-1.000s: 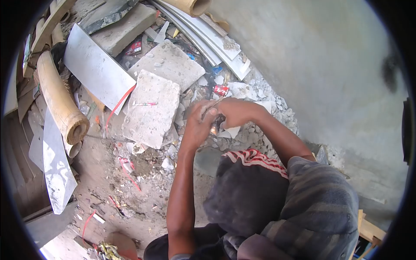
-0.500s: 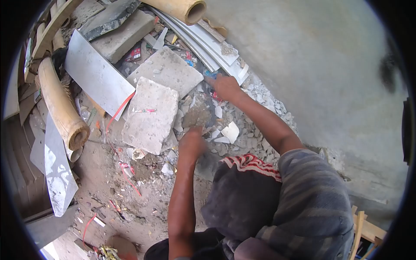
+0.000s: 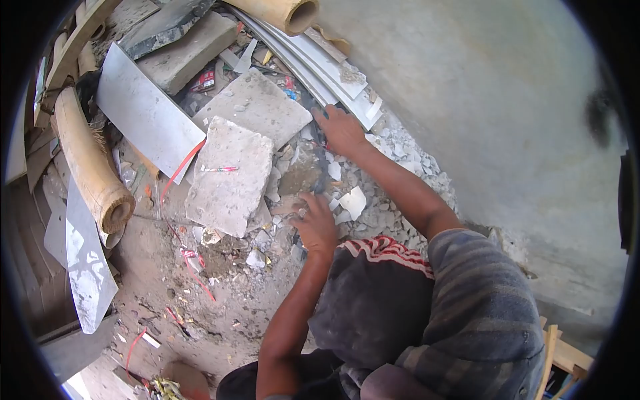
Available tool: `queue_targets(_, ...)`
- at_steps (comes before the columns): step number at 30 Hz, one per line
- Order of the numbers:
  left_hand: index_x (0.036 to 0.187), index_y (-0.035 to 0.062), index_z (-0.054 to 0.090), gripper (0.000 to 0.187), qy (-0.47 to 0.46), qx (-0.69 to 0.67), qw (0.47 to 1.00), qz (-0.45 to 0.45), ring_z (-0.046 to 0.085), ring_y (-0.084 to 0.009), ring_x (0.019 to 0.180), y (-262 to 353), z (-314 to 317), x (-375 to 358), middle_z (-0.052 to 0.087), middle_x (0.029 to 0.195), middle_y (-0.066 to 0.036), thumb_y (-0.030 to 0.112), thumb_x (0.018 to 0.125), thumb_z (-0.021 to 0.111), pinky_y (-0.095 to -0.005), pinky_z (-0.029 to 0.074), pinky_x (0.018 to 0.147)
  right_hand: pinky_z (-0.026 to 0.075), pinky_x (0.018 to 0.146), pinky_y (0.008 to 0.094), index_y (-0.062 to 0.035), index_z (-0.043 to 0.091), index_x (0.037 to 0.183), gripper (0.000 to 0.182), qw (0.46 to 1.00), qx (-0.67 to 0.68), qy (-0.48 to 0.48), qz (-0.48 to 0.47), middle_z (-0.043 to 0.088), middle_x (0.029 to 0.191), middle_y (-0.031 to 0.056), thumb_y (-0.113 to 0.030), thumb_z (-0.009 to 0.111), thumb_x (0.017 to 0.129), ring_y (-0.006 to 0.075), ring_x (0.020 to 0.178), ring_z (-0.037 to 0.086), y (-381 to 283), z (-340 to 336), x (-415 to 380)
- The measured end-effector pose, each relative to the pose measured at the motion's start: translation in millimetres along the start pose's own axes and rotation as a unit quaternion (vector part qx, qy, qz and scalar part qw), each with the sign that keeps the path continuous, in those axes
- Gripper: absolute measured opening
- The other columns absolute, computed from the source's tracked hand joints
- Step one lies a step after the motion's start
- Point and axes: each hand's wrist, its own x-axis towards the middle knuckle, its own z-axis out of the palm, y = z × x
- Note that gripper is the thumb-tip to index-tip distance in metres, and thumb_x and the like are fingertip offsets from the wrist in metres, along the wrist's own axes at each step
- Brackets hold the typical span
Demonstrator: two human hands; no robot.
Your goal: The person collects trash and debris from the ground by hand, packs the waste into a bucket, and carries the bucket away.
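Note:
My left hand (image 3: pixel 316 223) is low over the rubble, its fingers bent and spread apart, with a small pale spot showing at one finger. Just beyond its fingertips lies a brown dusty patch (image 3: pixel 300 175), and a white broken shard (image 3: pixel 353 203) is to its right. My right hand (image 3: pixel 343 131) reaches farther out, index finger and thumb side apart, near the corner of a flat concrete slab (image 3: pixel 260 107). Its palm side is hidden. A second rough slab (image 3: pixel 230 177) lies left of my left hand. Crushed grey chips (image 3: pixel 387 217) spread beneath my right forearm.
White panel strips (image 3: pixel 333 73) lie along the concrete wall (image 3: pixel 480 100). Bamboo poles (image 3: pixel 97 160) and a loose white board (image 3: pixel 150 113) occupy the left side. Red string (image 3: pixel 183 170) runs over the ground among litter. Dark cloth with a red-and-white striped edge (image 3: pixel 390 257) sits between my arms.
My left hand has moved right and its fingers now show spread, where they were blurred. My right hand has shifted slightly, and the blue scrap beside it no longer shows.

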Motion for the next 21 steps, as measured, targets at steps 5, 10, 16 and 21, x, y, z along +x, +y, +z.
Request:
queue_targets(5,0.114,0.0120,0.070,0.026,-0.005,-0.085,0.994,0.067,0.073,-0.0309,0.090,-12,8,2,0.055,0.139,-0.013,0.018,0.093,0.056,-0.0482,0.056,0.074,0.056,0.076,0.0488,-0.0046,0.065,0.112,0.031,0.990,0.024,-0.138,0.008,0.064,0.104,0.0170,-0.009,0.067,0.082,0.0368,0.094,0.069,7,16,-9)
queue_targets(10,0.092,0.0062,0.077,0.016,-0.168,-0.188,0.955,0.158,0.075,-0.0322,0.089,-33,-30,6,0.073,0.105,-0.017,0.012,0.084,0.064,-0.0453,0.058,0.075,0.055,0.078,0.0509,-0.0063,0.060,0.123,0.040,0.973,0.091,-0.198,0.076,0.069,0.102,0.0199,-0.007,0.064,0.083,0.0395,0.095,0.069,1,-26,-12)
queue_targets(16,0.103,-0.0033,0.073,0.034,-0.389,-0.272,0.855,0.207,0.071,-0.0401,0.100,-75,-99,27,0.072,0.103,-0.026,0.019,0.077,0.072,-0.0445,0.056,0.086,0.054,0.076,0.0519,-0.0096,0.049,0.140,0.056,0.969,0.122,-0.209,0.052,0.071,0.096,0.0204,-0.006,0.059,0.084,0.0408,0.090,0.069,8,-23,36)
queue_targets(21,0.109,-0.0031,0.071,0.045,-0.319,-0.401,0.845,0.154,0.072,-0.0372,0.098,-103,-108,39,0.073,0.104,-0.024,0.025,0.075,0.079,-0.0422,0.054,0.088,0.055,0.078,0.0509,-0.0066,0.068,0.117,0.034,0.976,0.023,-0.204,0.067,0.071,0.098,0.0208,-0.009,0.059,0.084,0.0387,0.092,0.070,12,5,24)
